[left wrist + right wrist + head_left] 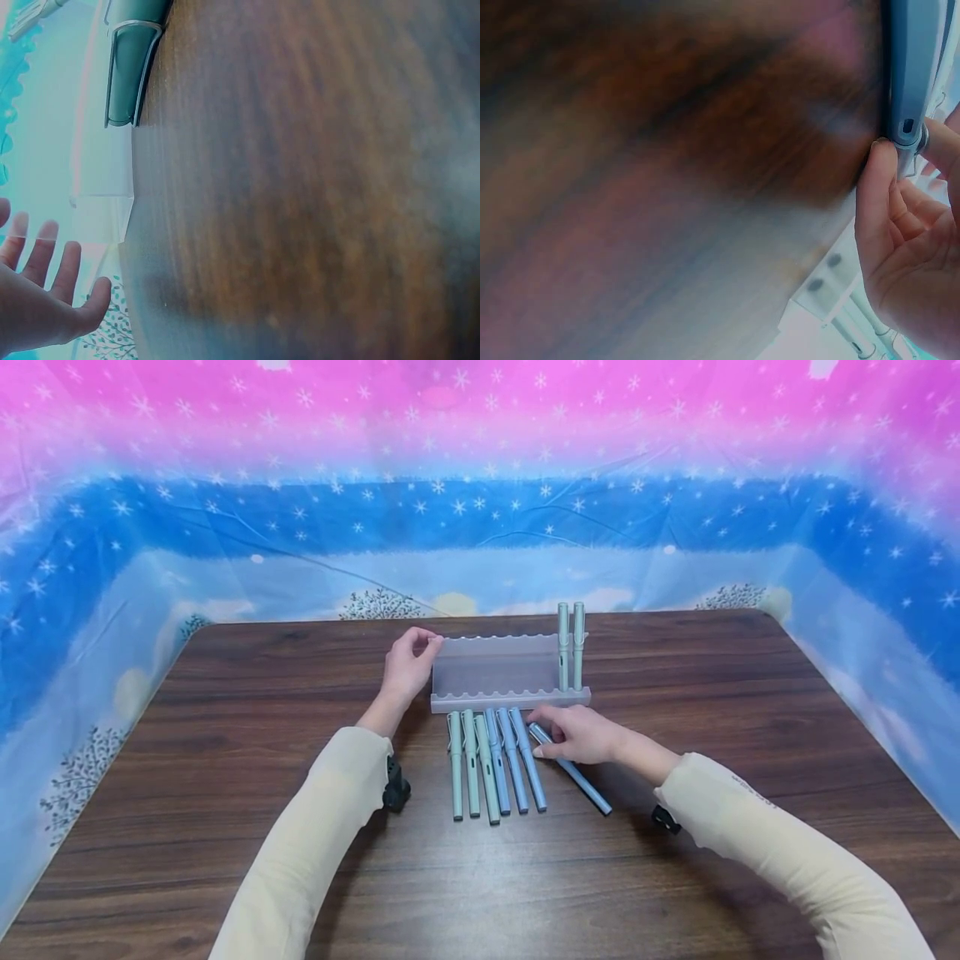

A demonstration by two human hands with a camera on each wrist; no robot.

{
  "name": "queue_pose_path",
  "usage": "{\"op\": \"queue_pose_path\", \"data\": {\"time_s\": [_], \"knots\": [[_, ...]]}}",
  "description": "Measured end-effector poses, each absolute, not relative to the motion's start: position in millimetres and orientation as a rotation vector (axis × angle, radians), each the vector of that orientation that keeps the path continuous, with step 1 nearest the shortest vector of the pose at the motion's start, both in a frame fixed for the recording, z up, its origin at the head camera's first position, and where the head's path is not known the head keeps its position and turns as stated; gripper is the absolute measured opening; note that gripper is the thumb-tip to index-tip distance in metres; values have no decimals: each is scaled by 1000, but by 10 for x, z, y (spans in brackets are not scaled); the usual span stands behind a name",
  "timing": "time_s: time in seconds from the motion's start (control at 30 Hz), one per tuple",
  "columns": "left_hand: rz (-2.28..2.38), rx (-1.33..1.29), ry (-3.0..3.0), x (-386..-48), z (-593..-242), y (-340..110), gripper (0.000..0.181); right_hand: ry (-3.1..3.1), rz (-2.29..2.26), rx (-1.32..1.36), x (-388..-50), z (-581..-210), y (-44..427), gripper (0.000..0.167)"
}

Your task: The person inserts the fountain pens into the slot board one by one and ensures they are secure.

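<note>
A clear scalloped rack [498,668] stands on the table with two green pens [563,647] upright at its right end. My left hand [408,668] touches the rack's upper left corner; in the left wrist view the hand [52,292] has its fingers spread beside the clear plastic. In front of the rack lies a row of pens, green ones [470,764] on the left and blue ones [513,760] on the right. My right hand [581,735] pinches a separate blue pen [588,789] near its upper end; the right wrist view shows thumb and finger on the pen [915,67].
The dark wooden table [247,710] extends around the rack and pens. A pink and blue cloth [480,518] with snowflakes hangs behind and at both sides of the table.
</note>
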State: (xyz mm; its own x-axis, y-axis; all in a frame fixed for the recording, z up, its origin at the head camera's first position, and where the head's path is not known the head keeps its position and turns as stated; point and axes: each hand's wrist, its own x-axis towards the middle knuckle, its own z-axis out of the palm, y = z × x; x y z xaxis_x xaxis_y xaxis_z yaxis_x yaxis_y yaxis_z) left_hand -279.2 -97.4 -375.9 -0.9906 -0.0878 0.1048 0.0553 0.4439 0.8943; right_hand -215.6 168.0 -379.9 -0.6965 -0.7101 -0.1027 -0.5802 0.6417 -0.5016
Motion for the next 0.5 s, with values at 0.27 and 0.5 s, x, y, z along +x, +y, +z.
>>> {"op": "queue_pose_path", "data": {"time_s": [0.27,0.5], "knots": [[-1590,26,-2550,-2787,-3748,-977,26,2639,-690,-1082,-2149,-3801,1703,35],[-1594,28,-2552,-2790,-3756,-974,26,2622,-797,-1091,-2173,-3788,1725,33]]}}
